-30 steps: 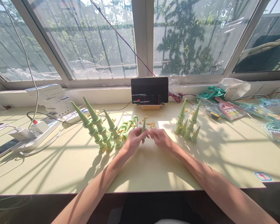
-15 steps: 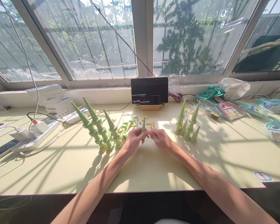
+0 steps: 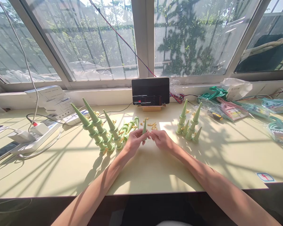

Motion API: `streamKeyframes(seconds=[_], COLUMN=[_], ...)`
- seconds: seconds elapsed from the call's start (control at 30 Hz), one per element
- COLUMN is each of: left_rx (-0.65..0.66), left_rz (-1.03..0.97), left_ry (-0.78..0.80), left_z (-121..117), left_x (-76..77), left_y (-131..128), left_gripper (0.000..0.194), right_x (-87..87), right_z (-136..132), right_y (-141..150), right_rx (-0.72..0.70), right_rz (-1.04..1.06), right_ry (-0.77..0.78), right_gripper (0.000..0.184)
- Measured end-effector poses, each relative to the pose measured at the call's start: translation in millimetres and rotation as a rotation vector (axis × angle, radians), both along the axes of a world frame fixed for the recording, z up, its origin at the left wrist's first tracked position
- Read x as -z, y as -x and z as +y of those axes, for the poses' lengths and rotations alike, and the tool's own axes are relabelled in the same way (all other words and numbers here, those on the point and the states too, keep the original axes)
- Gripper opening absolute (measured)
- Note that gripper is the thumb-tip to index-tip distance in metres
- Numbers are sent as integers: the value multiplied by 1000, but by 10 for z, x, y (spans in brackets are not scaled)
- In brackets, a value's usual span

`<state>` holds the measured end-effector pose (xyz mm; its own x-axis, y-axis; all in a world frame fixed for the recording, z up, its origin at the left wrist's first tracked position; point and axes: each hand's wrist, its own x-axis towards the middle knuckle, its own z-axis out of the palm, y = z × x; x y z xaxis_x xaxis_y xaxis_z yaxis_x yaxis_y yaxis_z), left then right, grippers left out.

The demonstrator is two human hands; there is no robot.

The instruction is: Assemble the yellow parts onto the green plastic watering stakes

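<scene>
My left hand (image 3: 135, 140) is closed around a green cone-tipped piece (image 3: 144, 126), whose point sticks up above the thumb. Against it, my right hand (image 3: 162, 138) has its fingers pinched together at the piece's lower part; what they grip is hidden. Left of my hands stand several tall green spired towers (image 3: 103, 135) with small yellow pegs in their sides. Loose green parts (image 3: 130, 126) lie just behind my left hand. Small yellow pegs (image 3: 152, 126) are scattered beyond my fingers. On the right are two shorter green towers (image 3: 192, 128) and a small green cone (image 3: 197, 135).
A black tablet (image 3: 151, 89) leans at the back with a phone before it. White power strips (image 3: 41, 133) and cables lie at left, beside a white box (image 3: 52, 97). Plastic-wrapped items, a pink dustpan-like thing (image 3: 232, 110) and green straps (image 3: 213, 93) fill the back right.
Both hands keep nearly the same pose around the green piece. The whole view has shifted very slightly; nothing on the table has visibly moved.
</scene>
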<state>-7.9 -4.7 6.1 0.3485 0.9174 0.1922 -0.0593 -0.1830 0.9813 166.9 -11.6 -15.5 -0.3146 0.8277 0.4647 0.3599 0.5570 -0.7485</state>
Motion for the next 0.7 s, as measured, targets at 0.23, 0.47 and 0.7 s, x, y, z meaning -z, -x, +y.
streamKeyframes(seconds=[0.23,0.47,0.7], left_rx=[-3,-2,-12], left_rz=[0,8,3], left_ry=[-7,-5,-5], left_z=[-7,-16,-16], left_x=[-8,-20,-30], left_y=[-2,3,-8], left_gripper=[25,24,26], right_x=[-4,7,-15], right_z=[-4,5,-11], right_y=[4,4,7], right_rx=[2,3,11], right_rz=[-5,-8,-17], right_ry=[-7,0,16], right_gripper=[35,35,34])
